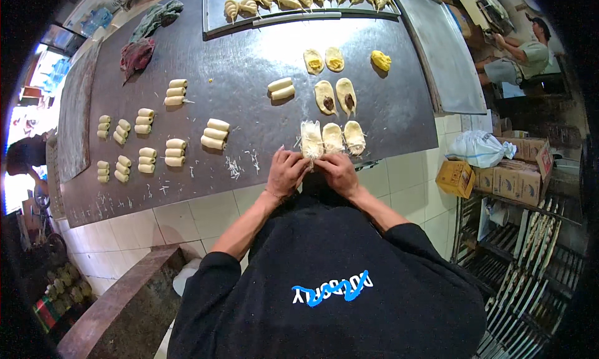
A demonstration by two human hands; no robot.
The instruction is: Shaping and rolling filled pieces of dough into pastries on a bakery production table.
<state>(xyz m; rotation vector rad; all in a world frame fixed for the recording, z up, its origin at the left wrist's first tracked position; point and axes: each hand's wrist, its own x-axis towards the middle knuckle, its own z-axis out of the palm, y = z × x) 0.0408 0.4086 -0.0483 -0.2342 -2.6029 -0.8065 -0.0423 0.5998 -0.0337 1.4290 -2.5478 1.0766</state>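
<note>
Both my hands meet at the table's front edge, at the near end of a flat oblong dough piece strewn with pale shreds. My left hand has its fingers closed on that end from the left. From the right, my right hand pinches the same end. Two more shred-topped pieces, a middle one and a right one, lie alongside. Farther back are two dough ovals with dark brown filling and two with yellow filling. The fingertips partly cover the dough they grip.
Rolled dough pieces stand in grouped rows on the left of the dark table. A yellow lump sits at right. Coiled dough on sticks fills a tray at the back. Cloths lie far left; boxes stand right.
</note>
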